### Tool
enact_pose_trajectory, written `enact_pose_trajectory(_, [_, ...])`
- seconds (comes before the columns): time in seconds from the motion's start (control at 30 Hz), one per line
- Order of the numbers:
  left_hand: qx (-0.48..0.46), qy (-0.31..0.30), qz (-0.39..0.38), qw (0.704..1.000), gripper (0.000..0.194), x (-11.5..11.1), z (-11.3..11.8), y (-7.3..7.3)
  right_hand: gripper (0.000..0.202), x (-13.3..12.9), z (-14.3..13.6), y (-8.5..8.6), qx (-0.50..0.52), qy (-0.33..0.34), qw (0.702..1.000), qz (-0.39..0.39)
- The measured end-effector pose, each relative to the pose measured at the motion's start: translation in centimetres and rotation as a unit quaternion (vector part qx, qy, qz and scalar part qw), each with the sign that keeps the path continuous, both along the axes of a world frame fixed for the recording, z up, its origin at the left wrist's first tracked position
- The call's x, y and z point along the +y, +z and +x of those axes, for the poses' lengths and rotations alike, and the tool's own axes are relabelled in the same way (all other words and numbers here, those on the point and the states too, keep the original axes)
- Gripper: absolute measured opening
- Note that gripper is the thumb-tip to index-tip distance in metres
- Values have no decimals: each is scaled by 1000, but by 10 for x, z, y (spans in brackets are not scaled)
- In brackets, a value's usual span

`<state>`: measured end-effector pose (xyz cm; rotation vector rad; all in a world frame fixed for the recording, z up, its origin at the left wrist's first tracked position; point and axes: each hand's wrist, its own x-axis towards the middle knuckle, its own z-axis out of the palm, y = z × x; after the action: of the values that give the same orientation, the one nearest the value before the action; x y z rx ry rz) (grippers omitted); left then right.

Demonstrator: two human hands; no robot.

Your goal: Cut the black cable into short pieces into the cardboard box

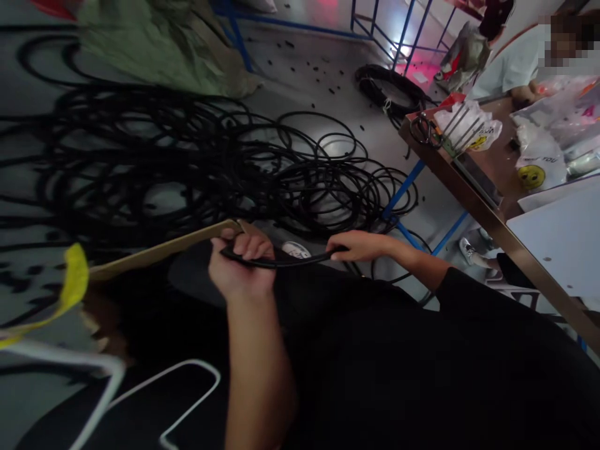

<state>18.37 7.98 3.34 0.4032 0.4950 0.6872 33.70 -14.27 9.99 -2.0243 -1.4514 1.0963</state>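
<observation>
A short curved stretch of black cable (290,263) runs between my two hands. My left hand (244,262) is closed round its left end, palm turned up and fingers curled over it. To the right, my right hand (357,245) pinches the cable's other visible part between thumb and fingers. Just beyond both hands, a large tangle of black cable (323,187) lies in loose loops on the floor. Below my hands is dark clothing, and the edge of a cardboard box (164,250) sits close to my left hand.
At right stands a table (525,250) with scissors (425,130), metal rods and plastic bags (539,156); a person (506,69) sits behind it. A tied cable coil (391,87) and a pale green sack (159,50) lie further off. White bent wire (187,362) is at lower left.
</observation>
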Motion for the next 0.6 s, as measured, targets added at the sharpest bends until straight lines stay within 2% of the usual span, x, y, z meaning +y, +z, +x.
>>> enact_pose_trajectory(0.03, [9, -18, 7, 1000, 68, -2, 2, -3, 7, -4, 6, 18, -25, -7, 1000, 3])
enact_pose_trajectory(0.1, [17, -28, 4, 999, 71, -9, 5, -8, 14, -13, 19, 59, -74, -21, 997, 22])
enact_pose_trajectory(0.17, [15, -28, -24, 999, 75, -19, 8, -9, 23, -27, 40, 101, -165, -89, 979, 85])
enact_pose_trajectory(0.2, [15, -29, -42, 999, 78, -23, 10, -9, 25, -35, 54, 120, -235, -141, 955, 118])
enact_pose_trajectory(0.27, [26, -38, -75, 996, 80, -29, 11, -6, 29, -52, 87, 148, -371, -239, 884, 156])
enact_pose_trajectory(0.33, [35, -50, -95, 994, 78, -32, 10, -2, 34, -65, 125, 163, -469, -305, 814, 154])
enact_pose_trajectory(0.37, [38, -52, -101, 993, 78, -32, 9, 0, 35, -70, 141, 166, -495, -328, 792, 141])
enact_pose_trajectory(0.43, [31, -58, -94, 993, 75, -31, 6, 4, 34, -72, 166, 168, -506, -366, 775, 99])
enact_pose_trajectory(0.5, [15, -58, -72, 996, 68, -30, 2, 8, 30, -65, 176, 170, -495, -400, 770, 44])
enact_pose_trajectory(0.6, [-4, -44, -28, 999, 39, -34, -3, 12, 31, -50, 174, 179, -491, -411, 766, -52])
